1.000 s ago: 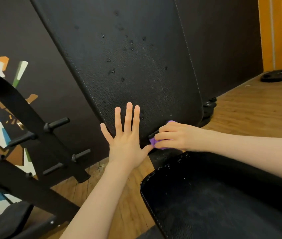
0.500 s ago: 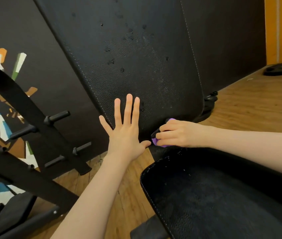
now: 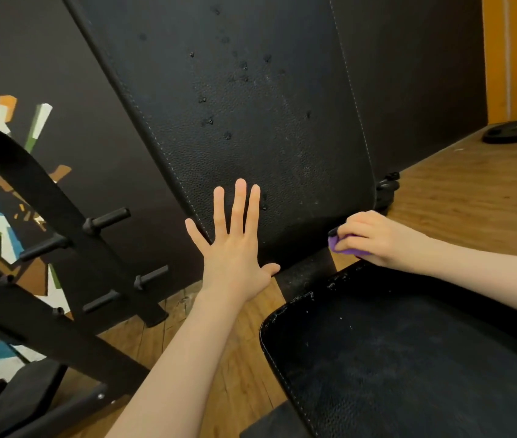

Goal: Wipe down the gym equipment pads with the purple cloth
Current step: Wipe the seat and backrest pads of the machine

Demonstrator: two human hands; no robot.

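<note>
Head view showed your left hand (image 3: 235, 251) laid flat, fingers straight and spread, on the lower edge of the upright back pad (image 3: 251, 121), probably to brace it against the wiping pressure. Your right hand (image 3: 374, 237) was curled around the bunched purple cloth (image 3: 341, 248) at the pad's bottom right corner, just above the seat pad (image 3: 409, 358). Droplets dotted the back pad's upper face, so that area appeared not yet wiped. Pale specks marked the seat pad's near edge. Wooden floor (image 3: 472, 191) lay beneath; a weight plate (image 3: 516, 131) rested by the dark wall.
</note>
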